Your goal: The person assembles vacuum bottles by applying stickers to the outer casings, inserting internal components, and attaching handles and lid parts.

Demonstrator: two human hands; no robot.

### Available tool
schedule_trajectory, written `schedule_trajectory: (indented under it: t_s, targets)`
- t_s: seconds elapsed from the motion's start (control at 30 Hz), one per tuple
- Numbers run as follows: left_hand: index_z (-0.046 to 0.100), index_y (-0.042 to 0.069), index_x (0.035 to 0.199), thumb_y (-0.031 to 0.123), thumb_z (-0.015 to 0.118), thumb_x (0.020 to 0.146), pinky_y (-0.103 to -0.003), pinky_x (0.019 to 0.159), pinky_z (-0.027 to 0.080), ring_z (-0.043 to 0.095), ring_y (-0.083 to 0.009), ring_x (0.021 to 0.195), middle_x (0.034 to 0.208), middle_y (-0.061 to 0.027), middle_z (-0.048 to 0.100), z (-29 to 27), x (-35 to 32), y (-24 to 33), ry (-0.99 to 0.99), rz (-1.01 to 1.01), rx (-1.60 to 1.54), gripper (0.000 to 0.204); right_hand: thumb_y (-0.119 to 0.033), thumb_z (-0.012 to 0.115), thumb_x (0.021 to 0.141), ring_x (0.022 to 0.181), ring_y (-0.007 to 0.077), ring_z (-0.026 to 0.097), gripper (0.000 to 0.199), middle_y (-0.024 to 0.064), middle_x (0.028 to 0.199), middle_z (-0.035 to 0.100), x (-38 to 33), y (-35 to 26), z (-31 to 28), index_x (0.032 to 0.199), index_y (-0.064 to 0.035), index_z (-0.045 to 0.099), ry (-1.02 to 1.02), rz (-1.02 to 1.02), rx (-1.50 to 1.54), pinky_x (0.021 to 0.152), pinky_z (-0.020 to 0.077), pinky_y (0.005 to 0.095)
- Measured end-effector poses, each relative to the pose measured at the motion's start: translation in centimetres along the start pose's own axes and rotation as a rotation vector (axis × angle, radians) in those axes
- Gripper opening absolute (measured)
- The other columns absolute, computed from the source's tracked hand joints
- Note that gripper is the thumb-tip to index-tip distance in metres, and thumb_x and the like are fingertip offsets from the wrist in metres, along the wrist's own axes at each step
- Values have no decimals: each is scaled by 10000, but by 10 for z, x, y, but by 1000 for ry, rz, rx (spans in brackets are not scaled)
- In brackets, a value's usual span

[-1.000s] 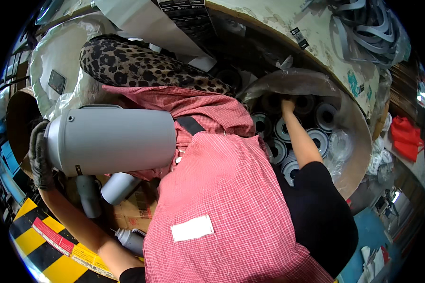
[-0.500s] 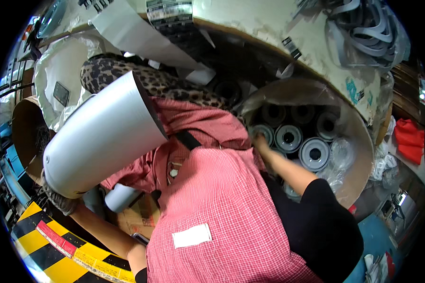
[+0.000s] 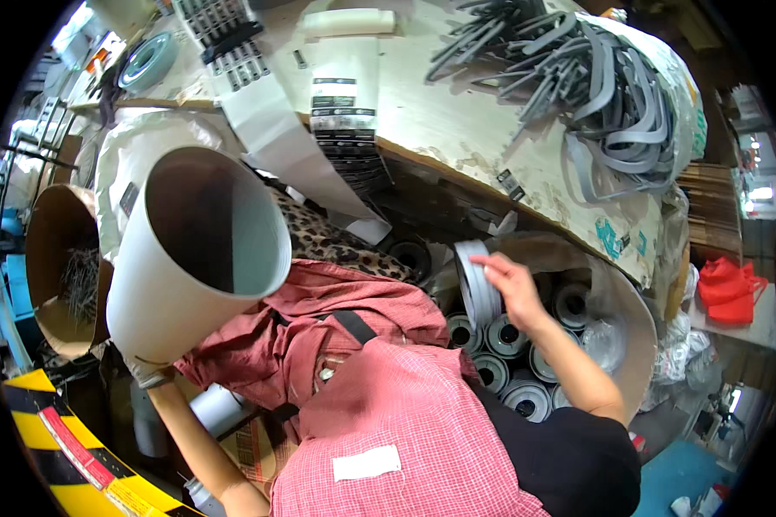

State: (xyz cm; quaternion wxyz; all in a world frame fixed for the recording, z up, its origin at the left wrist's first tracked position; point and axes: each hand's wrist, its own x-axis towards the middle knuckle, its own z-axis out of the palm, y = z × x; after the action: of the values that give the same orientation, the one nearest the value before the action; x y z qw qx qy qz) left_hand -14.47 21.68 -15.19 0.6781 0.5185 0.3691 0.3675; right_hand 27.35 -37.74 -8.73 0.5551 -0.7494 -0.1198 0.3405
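A broad pale worktop (image 3: 491, 146) arches across the top of the view, its surface scuffed. On its right part lies a loose heap of grey straps (image 3: 578, 95), and long white paper strips (image 3: 336, 112) with dark printed blocks hang over its near edge. Below the edge on the right stands a large round cardboard drum (image 3: 638, 345), packed with grey tape rolls (image 3: 526, 396) standing on end, their dark cores facing up. At far left a second brown drum (image 3: 47, 258) holds a tangle of thin grey pieces.

A big pale grey tube (image 3: 190, 258) is raised at the left, tilted so that its open mouth faces the camera. The left hand (image 3: 147, 372), in a grey glove, supports it from beneath at its lower end; how far the grip closes there cannot be told, as the tube hides most of the fingers.

The right hand (image 3: 513, 289) is bare and reaches over the drum, its grip closed on a single grey roll (image 3: 477, 289) lifted upright just above the packed ones. A red checked garment (image 3: 405, 414) fills the lower middle.
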Motion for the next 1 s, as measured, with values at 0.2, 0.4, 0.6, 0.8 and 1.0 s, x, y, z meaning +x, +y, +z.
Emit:
schedule_trajectory:
  t_s: [0.2, 0.4, 0.6, 0.8, 1.0]
  targets:
    - [504, 43, 1364, 274, 443, 1052, -399, 1052, 467, 587, -253, 1208, 1357, -124, 593, 33, -29, -12, 231, 204, 129, 393, -48, 494, 1007, 1061, 145, 630, 367, 31, 1119, 646, 71, -114, 95, 1360, 12, 574, -443, 95, 716, 966, 491, 306]
    - [514, 44, 1337, 286, 441, 1052, -397, 1048, 471, 592, -258, 1197, 1344, -132, 596, 35, -115, 35, 502, 367, 569, 381, -170, 745, 848, 1246, 304, 523, 441, 154, 1378, 488, 98, -49, 165, 1250, -119, 571, -387, -773, -456, 1060, 415, 409]
    - [523, 45, 1309, 299, 439, 1051, -395, 1044, 474, 597, -262, 1186, 1331, -140, 599, 69, -172, 71, 609, 429, 930, 372, -381, 685, 861, 1364, 188, 439, 504, -37, 1470, 497, 97, -68, 163, 1356, -414, 593, -863, -1390, -1005, 1162, 289, 468]
    - [533, 46, 1282, 311, 437, 1051, -392, 1039, 478, 602, -267, 1174, 1318, -149, 602, 87, -188, 77, 632, 429, 1017, 365, -369, 679, 886, 1355, 177, 464, 473, -58, 1400, 506, 110, -69, 200, 1330, -501, 583, -870, -1633, -932, 1140, 337, 492]
    - [543, 47, 1254, 324, 435, 1050, -390, 1035, 481, 608, -271, 1163, 1305, -157, 605, 94, -197, 72, 648, 432, 1046, 361, -234, 752, 856, 1163, 286, 566, 474, 159, 1320, 598, 105, -93, 206, 1304, -112, 657, -705, -957, -174, 1008, 437, 418]
